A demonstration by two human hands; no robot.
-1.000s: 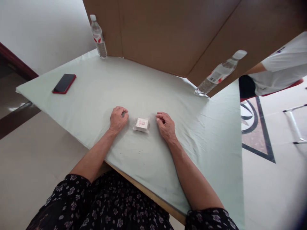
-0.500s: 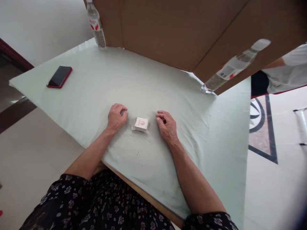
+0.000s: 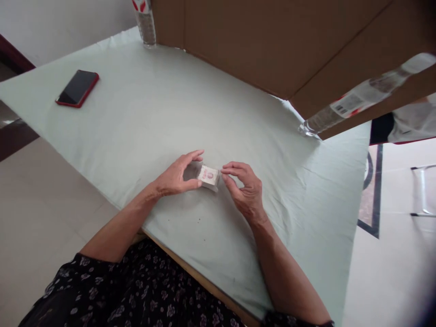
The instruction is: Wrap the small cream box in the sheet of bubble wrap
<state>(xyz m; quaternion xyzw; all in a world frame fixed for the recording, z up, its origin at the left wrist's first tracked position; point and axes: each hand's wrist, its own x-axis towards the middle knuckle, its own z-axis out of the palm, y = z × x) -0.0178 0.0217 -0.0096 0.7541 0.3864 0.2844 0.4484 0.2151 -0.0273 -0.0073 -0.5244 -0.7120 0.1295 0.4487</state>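
A small white block-shaped packet (image 3: 209, 175) with red print, in a clear wrapper, lies on the cloth between my hands. My left hand (image 3: 175, 176) is open around its left end. The thumb reaches the packet's near left corner, while the fingers are spread beyond its far side. On the other side, my right hand (image 3: 245, 186) has its fingers stretched toward the packet's right edge, thumb slightly apart from them. Whether these fingertips touch the wrapper, I cannot tell.
Pale green cloth (image 3: 163, 104) covers the table. A phone in a red case (image 3: 77, 88) lies at the left. A brown cardboard panel (image 3: 231, 45) stands at the back, with a clear bottle (image 3: 146, 29) at its left and another bottle (image 3: 361, 97) at its right. A person's clothing (image 3: 413, 120) shows behind.
Both hands have moved in to the packet from either side. The left hand has opened from a loose curl, and the right fingers have straightened. The view has tilted downward.
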